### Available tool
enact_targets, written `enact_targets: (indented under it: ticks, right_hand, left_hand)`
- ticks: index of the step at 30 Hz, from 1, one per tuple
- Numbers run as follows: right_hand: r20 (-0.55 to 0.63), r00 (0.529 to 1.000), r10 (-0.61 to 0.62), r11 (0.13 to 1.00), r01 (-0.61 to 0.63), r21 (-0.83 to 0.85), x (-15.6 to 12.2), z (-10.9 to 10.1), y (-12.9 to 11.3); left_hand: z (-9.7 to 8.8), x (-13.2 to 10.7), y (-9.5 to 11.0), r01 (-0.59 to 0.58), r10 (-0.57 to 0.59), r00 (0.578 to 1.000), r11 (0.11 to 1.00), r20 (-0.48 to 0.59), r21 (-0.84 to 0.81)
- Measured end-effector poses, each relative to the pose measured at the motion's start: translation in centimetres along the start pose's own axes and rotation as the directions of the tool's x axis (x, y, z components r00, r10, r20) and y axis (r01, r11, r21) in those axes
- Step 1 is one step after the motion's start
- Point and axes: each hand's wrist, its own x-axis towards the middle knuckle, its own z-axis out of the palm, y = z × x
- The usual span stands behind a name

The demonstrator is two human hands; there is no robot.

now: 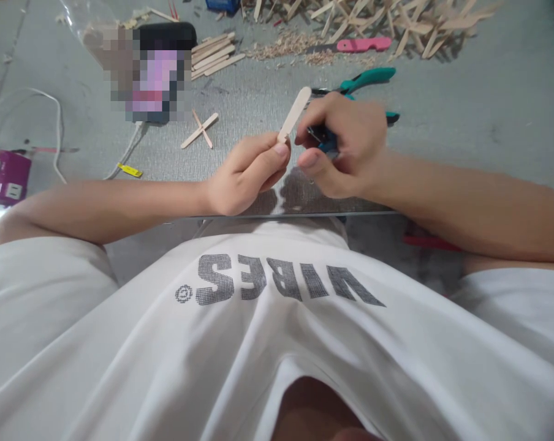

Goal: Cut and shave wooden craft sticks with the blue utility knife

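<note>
My left hand (254, 168) is closed, pinching a flat wooden craft stick (296, 113) between thumb and fingers near its lower end. The stick tilts up to the right, and a small notch or splinter shows beside my thumb. Just right of it, my right hand (345, 144) curls around a small dark blue tool (325, 142), mostly hidden by the fingers, so its kind is unclear. Behind that hand lies a pair of teal-handled pliers (371, 78). To the left on the table, two sticks form a crossed piece (200, 130).
A stack of craft sticks (215, 55) lies beyond the crossed piece. Farther back are wood shavings (281, 46), a pink-handled knife (364, 45) and a heap of crossed sticks (410, 24). At left are a blurred-out phone (155, 86), a white cable (60, 135) and a purple device (15, 174).
</note>
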Motion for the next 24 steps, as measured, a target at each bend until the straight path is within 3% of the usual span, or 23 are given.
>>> enact_targets:
  ticks: [4,13,19,24]
  right_hand:
    - [-0.034,0.999,0.027,0.995,-0.023,0.097,0.5,-0.6,-2.7]
    - [-0.039,0.998,0.051,0.995,-0.047,0.089,1.1,-1.0,-2.7]
    - [0.007,0.996,0.084,0.966,-0.083,0.244,1.7,-1.5,-3.6]
    - [0.024,0.983,0.181,0.914,-0.177,0.364,2.0,-1.6,-4.2]
  left_hand:
    - [0.0,0.1,-0.1,-0.060,0.067,0.997,0.986,-0.037,0.158]
    - [-0.3,0.0,-0.6,-0.048,0.078,0.995,0.927,-0.066,0.371]
    - [-0.4,-0.3,-0.2,-0.056,0.071,0.997,0.860,-0.010,0.508]
    - [-0.4,-0.3,0.0,-0.141,0.123,0.990,0.826,0.069,0.546]
